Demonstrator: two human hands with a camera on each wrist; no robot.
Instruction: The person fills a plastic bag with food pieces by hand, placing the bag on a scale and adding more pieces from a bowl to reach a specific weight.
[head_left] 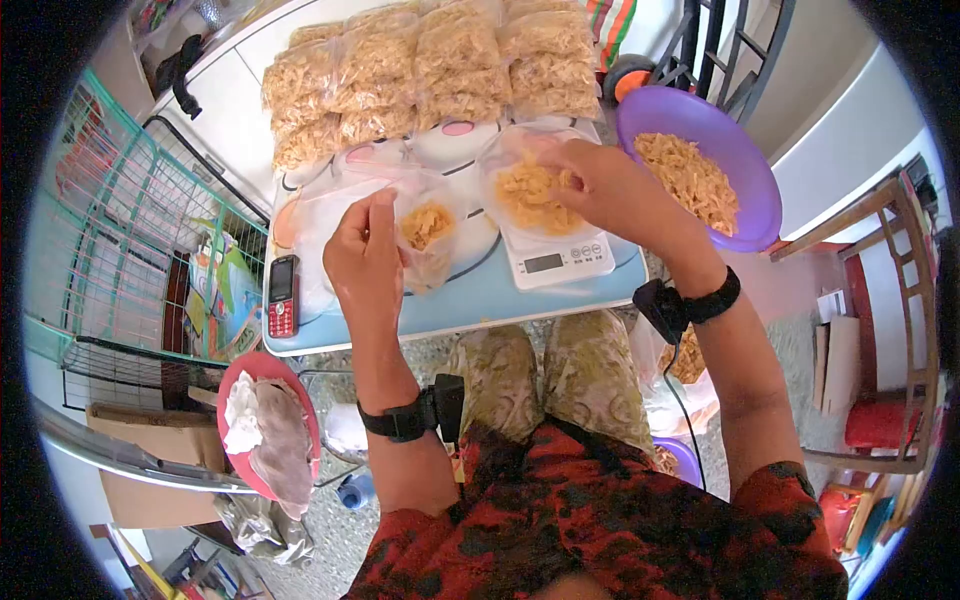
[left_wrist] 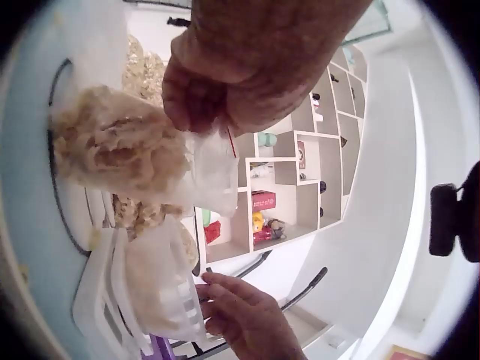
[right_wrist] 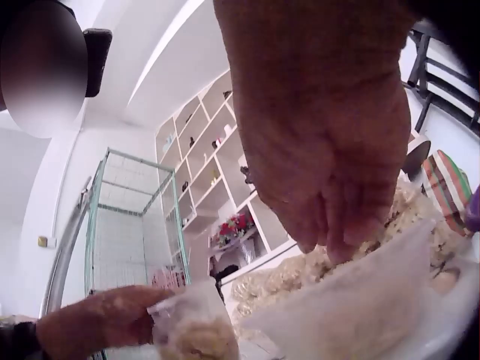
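Note:
My left hand (head_left: 365,255) pinches the top edge of a clear plastic bag (left_wrist: 206,176). Pale dried flakes (left_wrist: 120,142) fill its lower part, and the bag stands upright above the table. To the right, a white slotted basket (left_wrist: 139,300) with more yellowish flakes (head_left: 535,195) sits on a white kitchen scale (head_left: 600,262). My right hand (head_left: 615,195) is at the basket's far right side, fingers bent down towards the flakes. In the right wrist view, a pale translucent wall (right_wrist: 352,307) hides its fingertips; I cannot tell whether they hold any flakes.
Stacked bags of flakes (head_left: 440,65) line the table's back. A purple basin (head_left: 755,190) of flakes stands at right. A red-and-black phone (head_left: 284,297) lies at the table's left edge. Below it is a red basin (head_left: 232,400) with cloths, beside a green wire cage (head_left: 130,240).

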